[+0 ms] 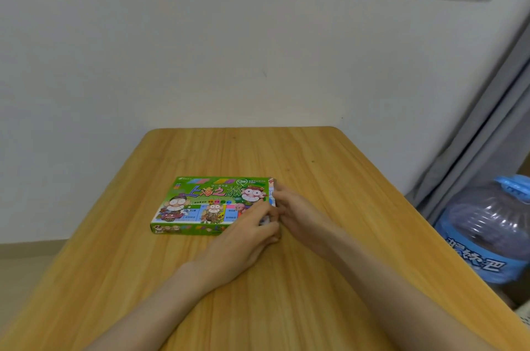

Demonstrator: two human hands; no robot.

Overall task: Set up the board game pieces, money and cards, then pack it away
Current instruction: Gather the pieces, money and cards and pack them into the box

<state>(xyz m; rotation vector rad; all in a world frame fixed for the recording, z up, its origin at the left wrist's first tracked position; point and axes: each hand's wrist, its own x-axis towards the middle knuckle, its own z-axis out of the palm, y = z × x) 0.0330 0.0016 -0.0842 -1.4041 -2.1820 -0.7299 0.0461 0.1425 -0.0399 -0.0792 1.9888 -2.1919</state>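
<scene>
Flat green cardboard board game box (206, 204) with cartoon figures on the lid lies closed, lid up, on the light wooden table (114, 279), centre of frame, a bit left of middle. No pieces, money or cards out yet, so this reads as the very start: opening the box.

Left hand (246, 236) comes in from lower left, fingers curled over the box's lower right corner, pinching at the end there. Right hand (295, 207) comes in from lower right, fingers curled against the box's right end, where a white edge like an end flap shows. Both hands grip that same short end, fingertips nearly touching each other. The exact hold on the flap is hidden by the fingers.

Handling guess: thin printed card, light, semi-stiff, and it dents or tears at the flap if yanked. The glossy lid is probably a little slippery, so hold the body down flat and work the right end open by its edge. Contents are likely loose small bits and paper, so keep the box level or they may spill.

Big clear plastic water bottle with a blue label (493, 230) sits off the table at the right edge of frame, well apart.
</scene>
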